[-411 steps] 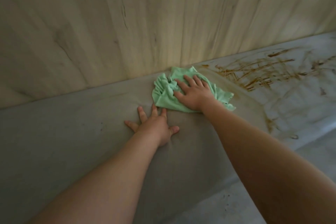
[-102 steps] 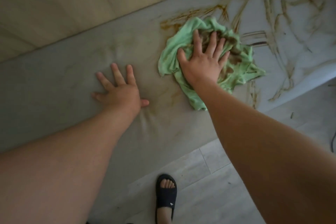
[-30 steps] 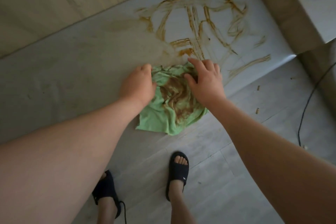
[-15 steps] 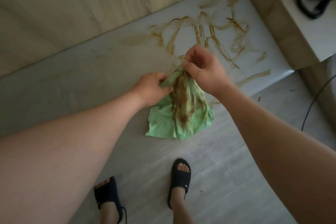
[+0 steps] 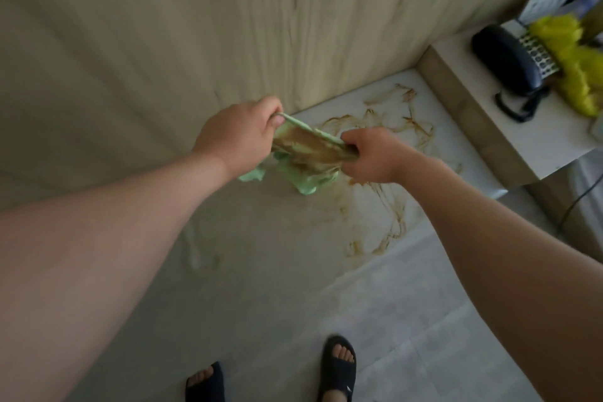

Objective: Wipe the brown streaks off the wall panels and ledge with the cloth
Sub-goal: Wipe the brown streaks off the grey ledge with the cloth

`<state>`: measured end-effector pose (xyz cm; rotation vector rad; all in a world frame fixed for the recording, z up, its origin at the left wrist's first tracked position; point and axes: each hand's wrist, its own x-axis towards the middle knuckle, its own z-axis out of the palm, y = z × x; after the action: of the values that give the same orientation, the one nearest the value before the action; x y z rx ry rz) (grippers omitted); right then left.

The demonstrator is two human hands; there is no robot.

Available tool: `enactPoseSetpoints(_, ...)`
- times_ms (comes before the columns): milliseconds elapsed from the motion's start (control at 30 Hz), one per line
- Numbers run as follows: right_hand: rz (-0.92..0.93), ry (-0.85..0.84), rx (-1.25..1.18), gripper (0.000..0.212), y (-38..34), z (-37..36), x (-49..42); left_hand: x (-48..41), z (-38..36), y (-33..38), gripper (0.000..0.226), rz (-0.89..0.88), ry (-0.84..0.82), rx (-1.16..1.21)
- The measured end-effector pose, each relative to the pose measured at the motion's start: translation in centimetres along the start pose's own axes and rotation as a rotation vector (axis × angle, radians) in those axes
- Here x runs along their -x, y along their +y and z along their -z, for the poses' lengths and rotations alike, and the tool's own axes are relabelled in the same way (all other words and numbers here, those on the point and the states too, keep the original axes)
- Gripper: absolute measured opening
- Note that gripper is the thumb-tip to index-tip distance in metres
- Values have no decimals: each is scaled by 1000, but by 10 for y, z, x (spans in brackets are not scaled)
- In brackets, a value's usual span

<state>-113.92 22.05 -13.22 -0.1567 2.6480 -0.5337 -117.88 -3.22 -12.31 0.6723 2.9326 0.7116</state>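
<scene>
One cloth (image 5: 306, 153), light green with a big brown smear across the top. I hold it with both hands, pulled into a band between them. My left hand (image 5: 239, 132) pinches one end, thumb on top and fingers curled under. My right hand (image 5: 372, 156) is fisted round the other end. The loose green folds hang down under the band, over the ledge (image 5: 277, 238); I cannot tell if they touch it.

Brown streaks (image 5: 385, 127): one tangled patch of thin looping lines on the ledge, right of and below the cloth, too overlapped to count. It runs from the wall panels (image 5: 163, 42) to the ledge's front edge.

Two black sandals on the floor (image 5: 424, 336), one on each of my feet: left sandal (image 5: 205, 383) and right sandal (image 5: 337, 365). The right one has a small white mark on the strap, too small to read.

On the tabletop (image 5: 538, 133) at right: one dark corded phone (image 5: 509, 65) and one yellow crumpled thing (image 5: 577, 65) beside it. Blurred papers sit behind them, with no writing I can read. One thin cable (image 5: 577, 196) runs down below that tabletop.
</scene>
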Motion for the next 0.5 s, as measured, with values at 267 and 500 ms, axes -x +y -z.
enactPoseSetpoints(267, -30, 395, -313, 36, -24, 9, -6, 5, 46, -38, 38, 66, 111, -330)
enactPoseSetpoints(500, -29, 614, -127, 13, -16, -1, -7, 9, 51, -47, 55, 84, 195, -441)
